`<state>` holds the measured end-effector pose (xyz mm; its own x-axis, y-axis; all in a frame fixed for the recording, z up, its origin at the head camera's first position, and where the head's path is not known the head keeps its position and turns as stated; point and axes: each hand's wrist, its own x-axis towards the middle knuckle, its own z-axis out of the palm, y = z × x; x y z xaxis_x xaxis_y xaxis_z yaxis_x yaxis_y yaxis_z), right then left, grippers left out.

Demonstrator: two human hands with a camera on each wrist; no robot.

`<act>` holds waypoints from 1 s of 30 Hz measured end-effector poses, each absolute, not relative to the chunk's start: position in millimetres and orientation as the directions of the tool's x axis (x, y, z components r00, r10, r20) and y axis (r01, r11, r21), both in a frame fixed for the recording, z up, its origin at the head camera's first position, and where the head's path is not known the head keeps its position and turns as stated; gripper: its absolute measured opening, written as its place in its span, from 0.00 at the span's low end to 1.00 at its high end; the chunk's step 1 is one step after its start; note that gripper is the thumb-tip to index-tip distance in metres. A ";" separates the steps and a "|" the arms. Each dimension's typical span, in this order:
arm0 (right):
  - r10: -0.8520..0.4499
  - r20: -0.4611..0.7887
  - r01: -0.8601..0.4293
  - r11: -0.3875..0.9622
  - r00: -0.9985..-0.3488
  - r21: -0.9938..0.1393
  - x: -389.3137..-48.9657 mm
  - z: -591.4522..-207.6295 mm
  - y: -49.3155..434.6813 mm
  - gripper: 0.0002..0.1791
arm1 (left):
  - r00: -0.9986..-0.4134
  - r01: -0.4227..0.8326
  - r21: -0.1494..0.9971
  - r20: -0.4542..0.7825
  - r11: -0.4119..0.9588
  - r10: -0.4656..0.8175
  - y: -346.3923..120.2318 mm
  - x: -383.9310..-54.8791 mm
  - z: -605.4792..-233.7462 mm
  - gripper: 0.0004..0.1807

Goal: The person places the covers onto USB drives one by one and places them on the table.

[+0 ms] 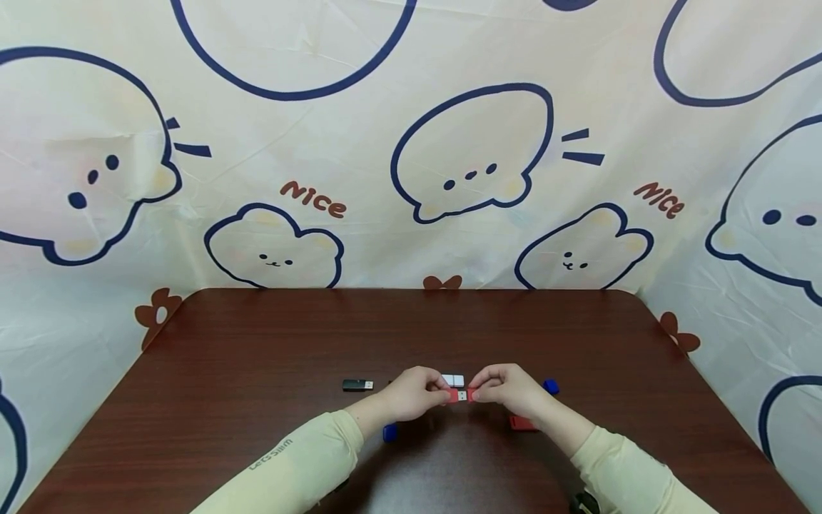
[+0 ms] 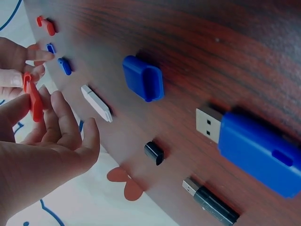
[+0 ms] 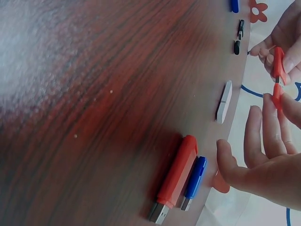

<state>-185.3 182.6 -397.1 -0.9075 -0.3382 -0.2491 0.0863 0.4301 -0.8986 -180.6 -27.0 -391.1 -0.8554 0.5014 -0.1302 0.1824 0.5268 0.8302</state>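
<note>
Between thumb and fingers, my left hand pinches the body of a red USB flash drive. Its metal connector points right. My right hand pinches the small red cap at the connector's end. In the right wrist view, part of the connector shows between the red body and the cap; I cannot tell whether the cap touches it. Both hands are above the table, and a white USB drive lies just behind them.
A black USB drive and a black cap lie left. Nearer the front left are a blue USB drive and its blue cap. Uncapped red and blue drives lie right on the brown table.
</note>
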 end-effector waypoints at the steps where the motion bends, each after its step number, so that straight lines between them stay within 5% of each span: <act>1: -0.339 -0.249 0.086 0.431 -0.907 -0.898 -185.3 -397.3 182.4 0.13 | -0.855 0.184 0.830 -0.130 0.527 0.503 -26.7 -180.2 -391.1 0.07; 24: -0.370 -0.241 0.077 0.407 -0.897 -0.910 -185.5 -398.1 178.5 0.14 | -0.879 0.191 0.845 -0.081 0.500 0.471 -24.7 -179.7 -394.6 0.07; 30: -0.361 -0.246 0.081 0.414 -0.900 -0.907 -185.3 -398.1 178.0 0.15 | -0.896 0.138 0.868 -0.096 0.478 0.433 -25.3 -179.6 -395.9 0.14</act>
<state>-185.3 178.0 -398.1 -0.8997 -0.3608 -0.2457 0.0814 0.4143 -0.9065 -179.6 -25.3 -395.9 -0.8961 0.4334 -0.0958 0.1383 0.4776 0.8676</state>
